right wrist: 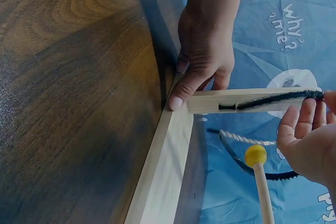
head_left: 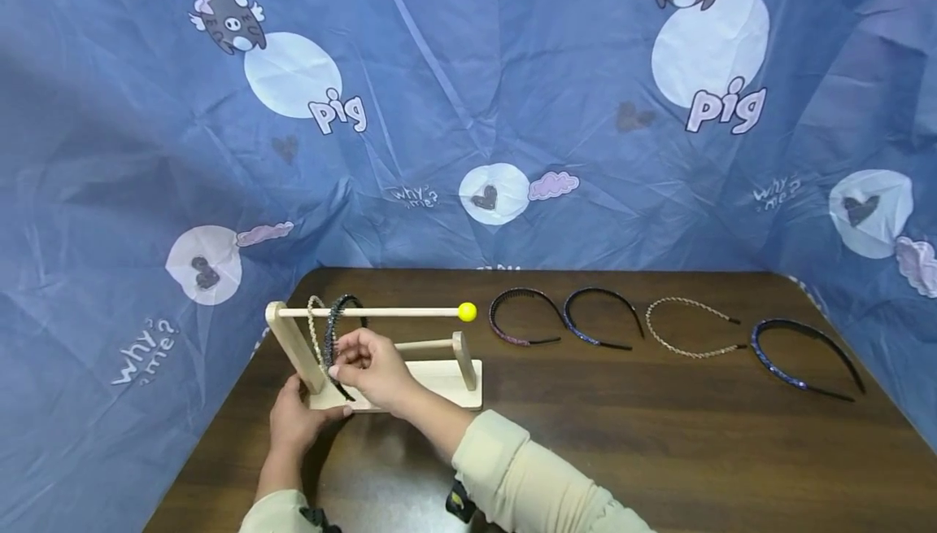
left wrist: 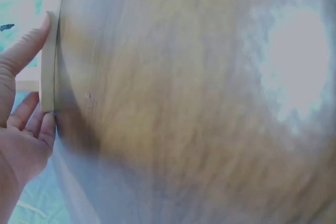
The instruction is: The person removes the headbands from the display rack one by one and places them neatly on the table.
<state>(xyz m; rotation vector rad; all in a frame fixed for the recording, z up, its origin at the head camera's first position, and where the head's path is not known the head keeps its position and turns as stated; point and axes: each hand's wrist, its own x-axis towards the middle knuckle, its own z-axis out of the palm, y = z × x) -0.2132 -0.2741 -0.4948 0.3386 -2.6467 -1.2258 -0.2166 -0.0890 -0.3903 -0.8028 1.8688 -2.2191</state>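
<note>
A wooden headband stand [head_left: 472,399] with a yellow-tipped upper rod stands at the left of the table. My left hand [head_left: 296,421] grips the left end of its base, thumb on the front edge; the left wrist view shows the fingers round the wooden edge. On the upper rod hangs a black headband with sparkling beads [head_left: 332,329]. My right hand [head_left: 375,370] pinches this headband by its near side, as the right wrist view also shows. Just left of it, a pale twisted headband [head_left: 312,325] hangs on the same rod, near the upright.
Along the right of the brown table [head_left: 622,435] lie a purple-pink headband [head_left: 505,336], a blue headband [head_left: 574,329], a gold twisted headband [head_left: 673,350] and a larger blue sparkling headband [head_left: 772,366]. A lower rod [head_left: 424,345] crosses the stand. Blue printed cloth [head_left: 439,110] hangs behind.
</note>
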